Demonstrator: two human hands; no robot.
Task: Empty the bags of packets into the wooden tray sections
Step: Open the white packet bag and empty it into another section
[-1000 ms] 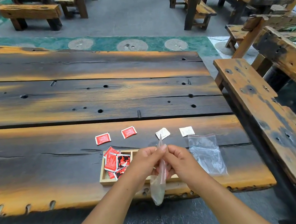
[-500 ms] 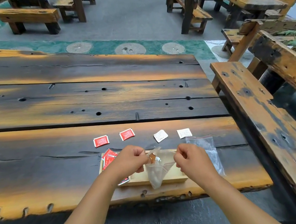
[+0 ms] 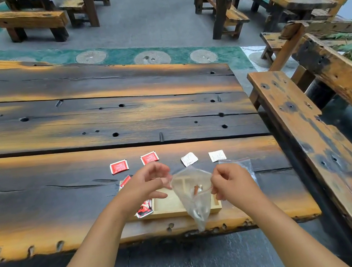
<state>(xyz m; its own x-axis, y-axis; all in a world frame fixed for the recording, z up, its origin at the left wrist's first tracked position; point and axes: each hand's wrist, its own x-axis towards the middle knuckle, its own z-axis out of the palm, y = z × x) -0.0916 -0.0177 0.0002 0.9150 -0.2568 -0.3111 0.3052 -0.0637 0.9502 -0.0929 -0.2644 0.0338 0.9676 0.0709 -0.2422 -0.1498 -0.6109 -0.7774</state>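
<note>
My left hand and my right hand each pinch one side of the mouth of a clear plastic bag and hold it open above the wooden tray. The bag hangs to a point past the table's front edge, with small pale and brown packets inside. Under my left hand, the tray's left section holds red packets. Through the bag I see bare light wood in the tray's middle.
Two red packets and two white packets lie in a row on the dark wooden table behind the tray. A flat clear bag lies behind my right hand. A bench runs along the right.
My hands have moved apart and pulled the bag's mouth open. One second ago they were close together, holding the bag as a narrow strip.
</note>
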